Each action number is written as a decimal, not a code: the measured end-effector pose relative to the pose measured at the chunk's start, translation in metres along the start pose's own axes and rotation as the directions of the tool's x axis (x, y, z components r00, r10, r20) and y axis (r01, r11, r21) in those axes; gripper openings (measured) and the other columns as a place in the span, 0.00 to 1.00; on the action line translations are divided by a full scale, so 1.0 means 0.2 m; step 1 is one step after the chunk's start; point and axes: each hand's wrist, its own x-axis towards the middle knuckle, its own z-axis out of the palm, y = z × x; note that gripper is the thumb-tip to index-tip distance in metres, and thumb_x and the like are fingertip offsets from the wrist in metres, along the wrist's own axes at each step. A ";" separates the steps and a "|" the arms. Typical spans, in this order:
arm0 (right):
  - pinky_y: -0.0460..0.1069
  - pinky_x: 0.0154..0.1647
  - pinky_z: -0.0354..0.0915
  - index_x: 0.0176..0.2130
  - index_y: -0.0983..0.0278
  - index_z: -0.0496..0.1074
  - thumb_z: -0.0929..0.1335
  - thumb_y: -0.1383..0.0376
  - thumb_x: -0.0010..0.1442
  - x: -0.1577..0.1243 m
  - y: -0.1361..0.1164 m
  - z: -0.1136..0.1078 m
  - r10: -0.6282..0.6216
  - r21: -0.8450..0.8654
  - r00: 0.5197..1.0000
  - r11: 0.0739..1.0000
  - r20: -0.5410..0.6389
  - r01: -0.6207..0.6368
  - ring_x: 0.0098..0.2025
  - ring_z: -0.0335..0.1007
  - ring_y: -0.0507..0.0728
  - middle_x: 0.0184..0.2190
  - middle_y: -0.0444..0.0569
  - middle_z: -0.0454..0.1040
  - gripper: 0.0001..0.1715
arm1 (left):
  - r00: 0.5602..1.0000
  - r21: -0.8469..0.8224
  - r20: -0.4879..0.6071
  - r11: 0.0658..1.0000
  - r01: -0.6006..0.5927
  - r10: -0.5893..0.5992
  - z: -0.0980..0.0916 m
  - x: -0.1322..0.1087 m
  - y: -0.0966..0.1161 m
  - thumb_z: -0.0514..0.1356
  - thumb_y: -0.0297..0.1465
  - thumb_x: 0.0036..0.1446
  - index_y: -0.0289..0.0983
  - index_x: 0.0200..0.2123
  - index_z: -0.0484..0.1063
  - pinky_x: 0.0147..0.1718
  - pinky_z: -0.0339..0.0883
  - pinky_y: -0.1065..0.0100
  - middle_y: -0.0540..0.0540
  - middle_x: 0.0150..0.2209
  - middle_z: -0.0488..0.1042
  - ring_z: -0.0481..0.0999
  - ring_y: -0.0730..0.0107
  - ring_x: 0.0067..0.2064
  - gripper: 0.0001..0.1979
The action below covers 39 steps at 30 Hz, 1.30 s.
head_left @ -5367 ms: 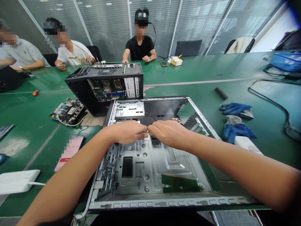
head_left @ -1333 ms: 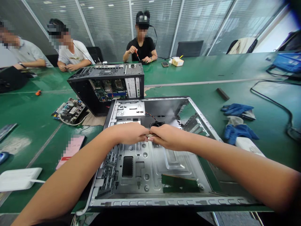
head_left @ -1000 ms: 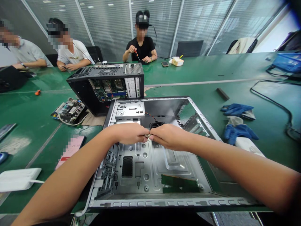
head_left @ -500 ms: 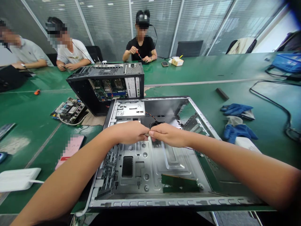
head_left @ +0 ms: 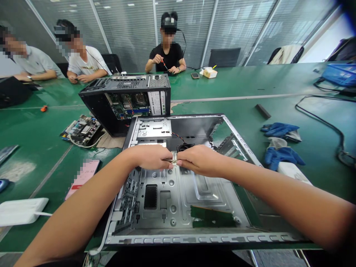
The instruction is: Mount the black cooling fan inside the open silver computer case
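An open metal computer case (head_left: pixel 164 178) lies on its side in front of me, its bare inner panel facing up. Over its middle, my left hand (head_left: pixel 154 156) and my right hand (head_left: pixel 198 159) face each other, fingers closed. A short stretch of pale cable (head_left: pixel 174 161) shows between them, gripped from both sides; the rest of it is hidden by my fingers. Just behind my right hand, a black fan (head_left: pixel 184 147) with thin coloured wires (head_left: pixel 179 138) sits partly covered. A silver drive bay (head_left: pixel 154 128) is beyond my left hand.
Behind stands a second computer case (head_left: pixel 125 100) with its board exposed. A loose motherboard (head_left: pixel 83 129), pink phone (head_left: pixel 83 178) and white adapter (head_left: pixel 23 212) lie left. Blue gloves (head_left: pixel 282 154) and a black cable (head_left: pixel 333 128) lie right. Three people sit across the table.
My hands have drawn slightly apart, and more of the pale cable shows between them. The case and the things around it have stayed in place.
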 end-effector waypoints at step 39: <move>0.47 0.28 0.52 0.29 0.64 0.65 0.63 0.52 0.63 0.02 0.06 -0.02 0.049 0.645 0.991 0.755 0.124 -0.118 0.26 0.51 0.50 0.23 0.39 0.57 0.19 | 0.996 0.088 -0.085 0.996 -0.015 0.022 -0.01 0.00 0.00 0.49 0.42 0.63 0.36 0.35 0.72 0.27 0.54 0.68 0.48 0.29 0.72 0.66 0.71 0.28 0.18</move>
